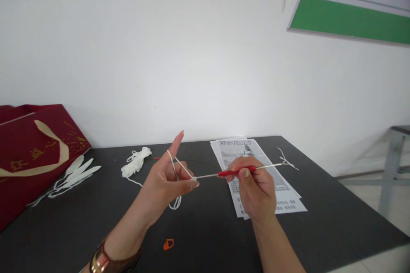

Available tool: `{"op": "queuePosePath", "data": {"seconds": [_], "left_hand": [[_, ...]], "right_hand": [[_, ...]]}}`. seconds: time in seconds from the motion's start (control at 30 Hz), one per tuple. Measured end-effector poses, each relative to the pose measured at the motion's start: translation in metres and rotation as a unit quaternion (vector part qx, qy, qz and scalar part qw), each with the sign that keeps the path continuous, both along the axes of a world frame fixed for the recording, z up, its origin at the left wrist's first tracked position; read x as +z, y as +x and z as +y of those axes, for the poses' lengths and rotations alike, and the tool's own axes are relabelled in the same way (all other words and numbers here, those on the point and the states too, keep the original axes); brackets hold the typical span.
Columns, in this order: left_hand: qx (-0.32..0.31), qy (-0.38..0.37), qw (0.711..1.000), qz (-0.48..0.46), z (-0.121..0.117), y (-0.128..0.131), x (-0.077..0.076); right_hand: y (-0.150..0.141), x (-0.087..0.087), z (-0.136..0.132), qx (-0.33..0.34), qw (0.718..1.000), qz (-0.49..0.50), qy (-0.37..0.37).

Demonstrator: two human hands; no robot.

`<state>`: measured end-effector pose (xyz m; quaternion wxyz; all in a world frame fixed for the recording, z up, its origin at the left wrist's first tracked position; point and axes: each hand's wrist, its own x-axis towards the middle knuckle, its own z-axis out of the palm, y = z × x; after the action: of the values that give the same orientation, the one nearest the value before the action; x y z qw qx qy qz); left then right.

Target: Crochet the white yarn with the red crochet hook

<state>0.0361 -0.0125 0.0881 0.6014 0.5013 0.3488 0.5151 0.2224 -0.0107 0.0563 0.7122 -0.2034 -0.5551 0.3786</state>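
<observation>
My right hand grips a crochet hook by its red handle, its metal shaft pointing left. At the hook's tip, my left hand pinches white yarn between thumb and a finger. The yarn runs up around my raised left index finger, and a small loop hangs below the hand. Behind my left wrist lies a bundle of white yarn, with a strand leading toward the hand. On the table below sits an orange stitch marker.
Printed sheets lie under and behind my right hand on the black table. White leaf-shaped pieces rest beside a dark red bag at left. White thread ends show at right. A white wall stands behind.
</observation>
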Motion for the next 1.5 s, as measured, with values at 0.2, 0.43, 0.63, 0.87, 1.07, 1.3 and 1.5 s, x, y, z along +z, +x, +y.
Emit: {"op": "queuePosePath", "data": {"seconds": [0.2, 0.43, 0.63, 0.87, 1.07, 1.3, 1.5], "left_hand": [[-0.044, -0.019, 0.999, 0.003, 0.0, -0.004, -0.001], [-0.063, -0.023, 0.998, -0.005, 0.001, -0.006, -0.003], [-0.016, 0.025, 1.0, -0.011, 0.002, -0.001, -0.006], [0.092, 0.117, 0.988, -0.051, 0.001, 0.018, -0.017], [0.124, 0.105, 0.986, -0.042, -0.001, 0.019, -0.023], [0.149, 0.03, 0.986, -0.068, -0.001, 0.024, -0.02], [0.002, -0.113, 0.969, -0.22, 0.011, 0.01, -0.02]], "right_hand": [[0.003, 0.003, 0.0, 0.035, 0.999, 0.022, -0.029], [0.002, 0.006, 0.002, 0.081, 0.993, 0.056, -0.071], [-0.002, 0.004, 0.006, 0.115, 0.975, 0.115, -0.154], [-0.017, -0.001, 0.008, 0.149, 0.944, 0.156, -0.249], [-0.026, -0.001, 0.006, 0.126, 0.947, 0.145, -0.259], [-0.027, -0.006, -0.006, -0.078, 0.99, -0.077, -0.09], [-0.025, -0.015, -0.012, -0.125, 0.937, -0.268, 0.183]]}}
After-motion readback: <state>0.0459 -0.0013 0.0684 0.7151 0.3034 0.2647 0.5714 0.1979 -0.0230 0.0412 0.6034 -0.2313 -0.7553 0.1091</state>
